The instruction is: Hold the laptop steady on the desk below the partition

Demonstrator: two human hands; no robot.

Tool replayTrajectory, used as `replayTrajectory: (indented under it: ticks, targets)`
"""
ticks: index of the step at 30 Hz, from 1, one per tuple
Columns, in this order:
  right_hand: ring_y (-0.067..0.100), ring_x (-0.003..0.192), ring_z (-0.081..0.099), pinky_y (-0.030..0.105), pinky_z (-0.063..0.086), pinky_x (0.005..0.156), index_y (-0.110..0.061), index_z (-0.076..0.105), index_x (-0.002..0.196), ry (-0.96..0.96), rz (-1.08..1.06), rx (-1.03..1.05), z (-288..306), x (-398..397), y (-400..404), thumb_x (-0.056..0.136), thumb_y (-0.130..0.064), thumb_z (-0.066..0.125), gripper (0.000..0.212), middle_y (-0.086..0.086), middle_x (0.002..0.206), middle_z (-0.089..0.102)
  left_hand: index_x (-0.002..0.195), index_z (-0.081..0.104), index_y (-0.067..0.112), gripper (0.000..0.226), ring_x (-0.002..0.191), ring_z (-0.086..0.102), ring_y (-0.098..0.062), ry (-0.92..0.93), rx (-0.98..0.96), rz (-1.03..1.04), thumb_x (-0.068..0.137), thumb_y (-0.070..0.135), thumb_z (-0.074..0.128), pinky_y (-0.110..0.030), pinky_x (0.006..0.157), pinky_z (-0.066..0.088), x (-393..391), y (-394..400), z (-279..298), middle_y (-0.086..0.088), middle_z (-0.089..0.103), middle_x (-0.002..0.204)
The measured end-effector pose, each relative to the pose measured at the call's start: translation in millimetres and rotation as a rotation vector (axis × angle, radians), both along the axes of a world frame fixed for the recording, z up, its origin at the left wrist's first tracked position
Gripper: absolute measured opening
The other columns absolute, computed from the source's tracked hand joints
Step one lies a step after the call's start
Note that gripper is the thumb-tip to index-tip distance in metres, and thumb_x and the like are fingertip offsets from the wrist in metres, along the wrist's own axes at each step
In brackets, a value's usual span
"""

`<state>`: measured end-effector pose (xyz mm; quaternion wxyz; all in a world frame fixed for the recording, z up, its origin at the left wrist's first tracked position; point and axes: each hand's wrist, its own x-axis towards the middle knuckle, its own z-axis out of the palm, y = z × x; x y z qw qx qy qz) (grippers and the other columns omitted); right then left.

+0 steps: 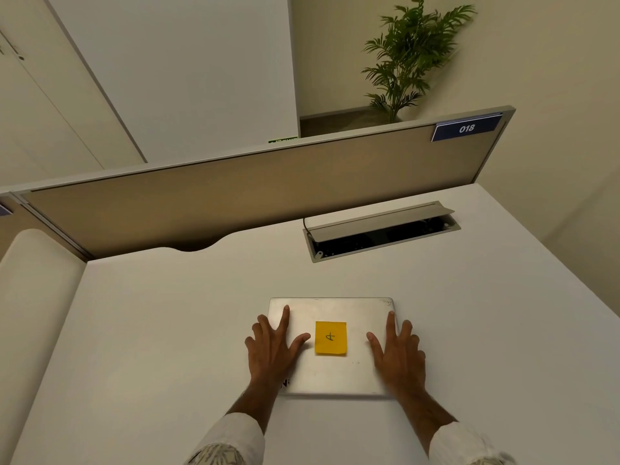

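Hands flat on closed laptop (332,347).
Left hand (273,347) and right hand (399,350) rest spread-fingered, gripping nothing; lid unopened, sticky note (330,337) still attached.

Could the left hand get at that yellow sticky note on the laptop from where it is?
Probably yes. The left hand lies flat on the closed laptop, its thumb almost at the sticky note, with only bare lid between them.

head cam | looks forward-down | close over desk (167,330) | single view
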<state>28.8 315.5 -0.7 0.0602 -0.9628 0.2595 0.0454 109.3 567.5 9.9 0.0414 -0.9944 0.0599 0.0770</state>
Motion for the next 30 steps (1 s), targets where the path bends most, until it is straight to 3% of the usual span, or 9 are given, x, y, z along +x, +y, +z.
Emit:
replayTrajectory:
  ticks: [3,9,15,22,30]
  targets:
    - [0.02,0.103,0.053,0.035,0.057,0.075,-0.023,0.012,0.155,0.002,-0.02,0.023,0,1,1,0.092,-0.071,0.021,0.08,0.009,0.132,0.04,0.158,0.005,0.037,0.089,0.102,0.047,-0.025,0.015,-0.037,0.046,0.083,0.085,0.011,-0.036,0.076,0.046,-1,-3,-1,-0.01,0.043,0.121]
    - [0.017,0.098,0.053,0.03,0.057,0.069,-0.024,0.016,0.155,0.005,-0.014,0.017,-3,1,4,0.092,-0.072,0.02,0.079,0.007,0.126,0.043,0.158,0.007,0.034,0.094,0.112,0.045,-0.024,0.086,-0.143,0.099,0.081,0.087,0.018,-0.037,0.083,0.049,0,-9,-6,-0.009,0.041,0.127]
    - [0.017,0.1,0.052,0.031,0.058,0.074,-0.024,0.015,0.155,0.012,-0.016,0.03,-6,5,5,0.091,-0.073,0.02,0.08,0.007,0.127,0.043,0.156,0.016,0.033,0.096,0.112,0.046,-0.024,0.112,-0.225,0.173,0.079,0.09,0.02,-0.035,0.08,0.051,6,-10,-2,-0.008,0.04,0.126]
    - [0.023,0.104,0.053,0.035,0.056,0.08,-0.027,0.01,0.154,-0.022,-0.052,0.121,-8,13,4,0.084,-0.082,0.026,0.091,0.01,0.13,0.038,0.153,0.017,0.04,0.104,0.117,0.043,-0.031,0.19,-0.362,0.301,0.068,0.098,0.029,-0.043,0.092,0.045,12,-14,5,-0.009,0.036,0.124]
    - [0.028,0.098,0.057,0.037,0.059,0.072,-0.029,0.019,0.153,-0.125,-0.106,0.229,-9,15,6,0.084,-0.079,0.035,0.087,0.013,0.122,0.037,0.154,0.018,0.043,0.106,0.126,0.041,-0.035,0.223,-0.462,0.383,0.065,0.097,0.038,-0.049,0.101,0.041,18,-10,9,-0.014,0.046,0.129]
